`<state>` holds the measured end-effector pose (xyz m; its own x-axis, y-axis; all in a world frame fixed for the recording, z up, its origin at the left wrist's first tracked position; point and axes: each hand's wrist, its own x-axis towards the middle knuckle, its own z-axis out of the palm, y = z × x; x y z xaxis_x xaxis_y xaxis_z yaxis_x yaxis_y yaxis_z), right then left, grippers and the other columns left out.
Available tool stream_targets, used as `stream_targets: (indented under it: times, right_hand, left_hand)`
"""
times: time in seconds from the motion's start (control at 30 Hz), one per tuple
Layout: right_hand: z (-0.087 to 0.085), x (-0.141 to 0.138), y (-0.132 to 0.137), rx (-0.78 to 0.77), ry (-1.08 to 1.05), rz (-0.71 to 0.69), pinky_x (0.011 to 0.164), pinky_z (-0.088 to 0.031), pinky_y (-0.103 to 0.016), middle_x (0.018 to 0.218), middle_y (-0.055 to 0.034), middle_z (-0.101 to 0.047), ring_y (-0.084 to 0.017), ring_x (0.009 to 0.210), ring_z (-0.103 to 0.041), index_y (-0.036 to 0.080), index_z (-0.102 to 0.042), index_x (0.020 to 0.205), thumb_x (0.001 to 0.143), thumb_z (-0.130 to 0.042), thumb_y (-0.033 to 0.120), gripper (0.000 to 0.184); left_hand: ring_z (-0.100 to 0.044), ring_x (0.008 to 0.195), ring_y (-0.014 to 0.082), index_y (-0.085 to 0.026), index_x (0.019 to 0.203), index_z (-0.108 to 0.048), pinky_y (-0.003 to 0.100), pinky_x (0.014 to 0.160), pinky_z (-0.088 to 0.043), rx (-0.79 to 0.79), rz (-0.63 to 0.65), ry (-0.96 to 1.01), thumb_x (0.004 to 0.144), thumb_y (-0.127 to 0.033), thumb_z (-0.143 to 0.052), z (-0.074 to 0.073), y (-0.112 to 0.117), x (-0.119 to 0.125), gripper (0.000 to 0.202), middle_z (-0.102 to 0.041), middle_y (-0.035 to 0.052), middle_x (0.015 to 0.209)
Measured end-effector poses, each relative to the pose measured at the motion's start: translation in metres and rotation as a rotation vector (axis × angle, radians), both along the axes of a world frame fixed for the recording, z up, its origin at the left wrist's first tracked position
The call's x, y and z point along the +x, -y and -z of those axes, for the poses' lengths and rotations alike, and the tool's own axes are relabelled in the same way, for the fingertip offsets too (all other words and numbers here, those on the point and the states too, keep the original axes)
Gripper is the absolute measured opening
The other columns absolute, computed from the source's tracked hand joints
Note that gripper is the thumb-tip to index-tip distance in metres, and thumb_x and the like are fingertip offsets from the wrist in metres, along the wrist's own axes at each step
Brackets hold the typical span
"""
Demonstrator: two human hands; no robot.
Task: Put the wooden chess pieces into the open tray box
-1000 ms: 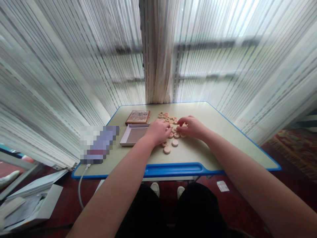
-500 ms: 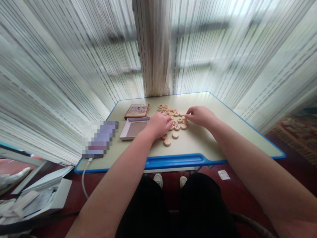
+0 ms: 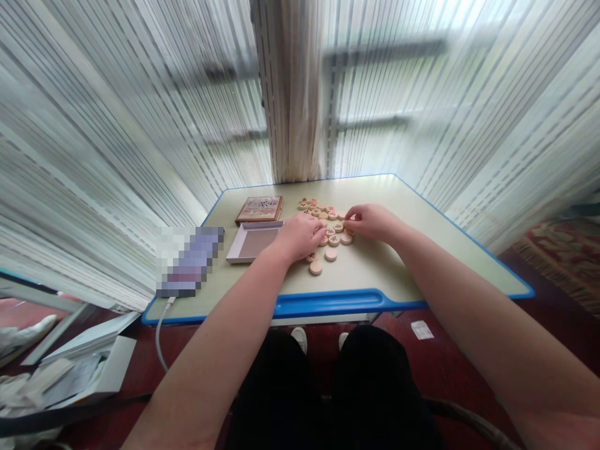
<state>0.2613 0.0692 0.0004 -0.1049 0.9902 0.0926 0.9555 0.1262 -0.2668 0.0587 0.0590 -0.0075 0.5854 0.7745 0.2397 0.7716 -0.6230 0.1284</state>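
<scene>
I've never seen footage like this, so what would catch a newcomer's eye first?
Probably the round pieces bunched on the table by the left hand and right hand. Next, the pixelated patch near the table's left edge, then the striped curtains filling the background.

A room, likely in a home, striped sheer curtains (image 3: 131,125), fringed patterned rug (image 3: 569,259), dark red floor (image 3: 435,369)

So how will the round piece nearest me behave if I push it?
The piece lies flat on the table, so it'll probably slide rather than roll. Its thick, wood-like body looks stiff and likely hard to break.
</scene>
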Motion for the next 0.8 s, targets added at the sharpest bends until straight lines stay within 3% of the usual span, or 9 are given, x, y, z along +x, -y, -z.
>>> stream_targets:
  times: [0.37,0.8]
  right_hand:
    - [0.007,-0.003,-0.004,0.143,-0.063,-0.149,0.065,-0.042,-0.024,0.084,-0.0043,-0.063,-0.013,0.068,-0.055,0.017,-0.069,0.081,0.070,-0.060,0.021,0.014]
    - [0.012,-0.003,-0.005,0.233,-0.182,-0.185,0.065,-0.046,-0.022,0.077,-0.0030,-0.064,-0.012,0.065,-0.058,0.016,-0.070,0.079,0.070,-0.057,0.012,0.016]
  left_hand:
    - [-0.057,0.103,0.0207,-0.020,0.096,-0.068,0.033,0.092,-0.043,-0.009,-0.004,0.006,0.089,-0.037,-0.038,0.000,0.000,0.000,0.035,-0.067,0.0066,0.101]
    - [-0.057,0.099,0.0221,-0.019,0.095,-0.066,0.034,0.087,-0.044,-0.020,-0.026,-0.039,0.088,-0.040,-0.042,0.000,0.001,0.004,0.033,-0.067,0.0075,0.101]
